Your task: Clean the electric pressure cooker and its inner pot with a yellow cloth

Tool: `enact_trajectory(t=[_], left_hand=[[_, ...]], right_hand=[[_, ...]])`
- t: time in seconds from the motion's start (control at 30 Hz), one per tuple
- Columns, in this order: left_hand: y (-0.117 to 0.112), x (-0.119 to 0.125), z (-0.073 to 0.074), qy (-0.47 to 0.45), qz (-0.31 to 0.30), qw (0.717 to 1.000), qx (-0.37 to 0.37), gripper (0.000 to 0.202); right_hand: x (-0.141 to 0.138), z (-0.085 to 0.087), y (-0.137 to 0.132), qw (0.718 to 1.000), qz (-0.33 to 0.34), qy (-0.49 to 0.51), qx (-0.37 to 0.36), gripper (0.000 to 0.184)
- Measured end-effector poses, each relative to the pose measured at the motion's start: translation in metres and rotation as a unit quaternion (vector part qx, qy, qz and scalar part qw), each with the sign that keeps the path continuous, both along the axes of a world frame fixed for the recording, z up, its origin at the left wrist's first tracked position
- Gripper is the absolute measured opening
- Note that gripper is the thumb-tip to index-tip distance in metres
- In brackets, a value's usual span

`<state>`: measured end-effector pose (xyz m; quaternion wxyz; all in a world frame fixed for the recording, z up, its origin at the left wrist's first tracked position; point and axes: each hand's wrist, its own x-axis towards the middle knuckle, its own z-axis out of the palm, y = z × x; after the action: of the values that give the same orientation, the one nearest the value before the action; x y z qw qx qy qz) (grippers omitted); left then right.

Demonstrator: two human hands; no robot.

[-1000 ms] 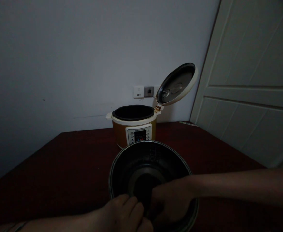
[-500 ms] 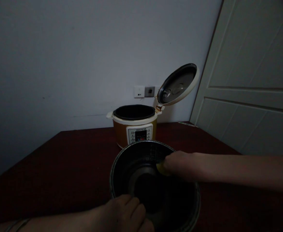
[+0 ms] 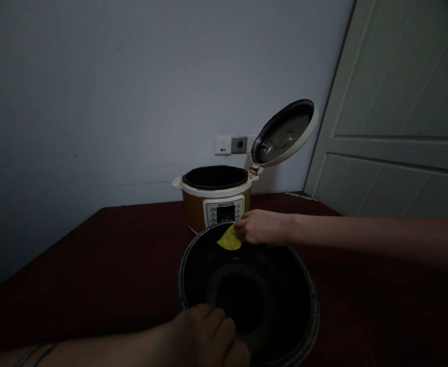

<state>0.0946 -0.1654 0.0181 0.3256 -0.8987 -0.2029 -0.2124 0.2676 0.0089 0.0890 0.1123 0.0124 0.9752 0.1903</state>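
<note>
A dark, round inner pot (image 3: 243, 326) is tilted toward me at the front of the table. My left hand (image 3: 208, 334) is closed over its near left rim, fingers curled inside. At the far rim, my right hand (image 3: 260, 227) grips a yellow cloth (image 3: 230, 238), which lies against the pot's inner wall. Behind the pot stands an electric pressure cooker (image 3: 195, 206), brown and white, with a control panel on its front. Its round lid (image 3: 285, 133) is raised on a hinge at the right, and the pot hides the cooker's lower front.
The dark red table (image 3: 132, 255) runs back to a pale wall (image 3: 132, 92). Wall sockets (image 3: 229, 145) sit behind the cooker. A panelled white door (image 3: 403, 102) stands on the right.
My right hand has moved from the pot's inner right side up and left to the far rim, with the yellow cloth in it. My left hand keeps its hold.
</note>
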Motion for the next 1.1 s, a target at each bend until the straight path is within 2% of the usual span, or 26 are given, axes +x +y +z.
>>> enact_trajectory(t=[0.07,0.13,0.2,0.27,0.33,0.4,0.6,0.73,0.8,0.87,0.97,1.03,1.1], left_hand=[[0.000,0.001,-0.001,-0.001,0.012,1.000,0.005,0.017],[-0.001,0.001,-0.002,0.001,0.019,1.000,0.010,0.018],[-0.001,0.001,-0.003,0.001,0.021,1.000,0.014,0.019],[-0.001,0.002,-0.004,-0.004,0.020,1.000,0.015,0.021],[-0.001,0.003,-0.003,-0.013,0.019,1.000,0.018,0.026],[-0.002,0.004,-0.002,-0.014,0.017,1.000,0.019,0.030],[-0.002,0.003,0.001,0.008,0.022,1.000,0.003,0.029],[-0.001,0.002,0.001,0.008,0.006,1.000,0.008,0.029],[0.000,0.001,0.001,0.011,0.000,1.000,0.007,0.030],[-0.001,0.000,0.004,0.018,-0.003,1.000,0.002,0.031],[0.000,0.000,0.007,0.027,-0.011,1.000,-0.010,0.030],[0.001,0.000,0.008,0.031,-0.019,0.999,-0.021,0.029],[0.001,0.000,0.008,0.034,-0.020,0.998,-0.041,0.030]], right_hand=[[0.013,0.006,-0.016,0.996,-0.077,-0.030,0.017,0.013],[0.025,0.015,-0.036,0.986,-0.157,-0.055,0.018,0.014],[0.033,0.024,-0.057,0.971,-0.229,-0.067,-0.012,0.016],[0.036,0.033,-0.076,0.954,-0.277,-0.081,-0.074,0.020],[0.034,0.038,-0.091,0.940,-0.284,-0.099,-0.160,0.026],[0.027,0.038,-0.103,0.931,-0.263,-0.108,-0.228,0.030],[0.007,0.024,-0.120,0.911,-0.238,-0.094,-0.324,0.035],[0.015,0.028,-0.108,0.907,-0.291,-0.129,-0.274,0.042],[0.020,0.030,-0.098,0.916,-0.328,-0.116,-0.201,0.042],[0.024,0.026,-0.086,0.934,-0.336,-0.085,-0.090,0.033],[0.027,0.014,-0.062,0.961,-0.274,-0.027,0.036,0.015],[0.030,0.005,-0.045,0.976,-0.204,0.011,0.074,0.006],[0.035,0.000,-0.032,0.987,-0.130,0.032,0.092,0.010]])
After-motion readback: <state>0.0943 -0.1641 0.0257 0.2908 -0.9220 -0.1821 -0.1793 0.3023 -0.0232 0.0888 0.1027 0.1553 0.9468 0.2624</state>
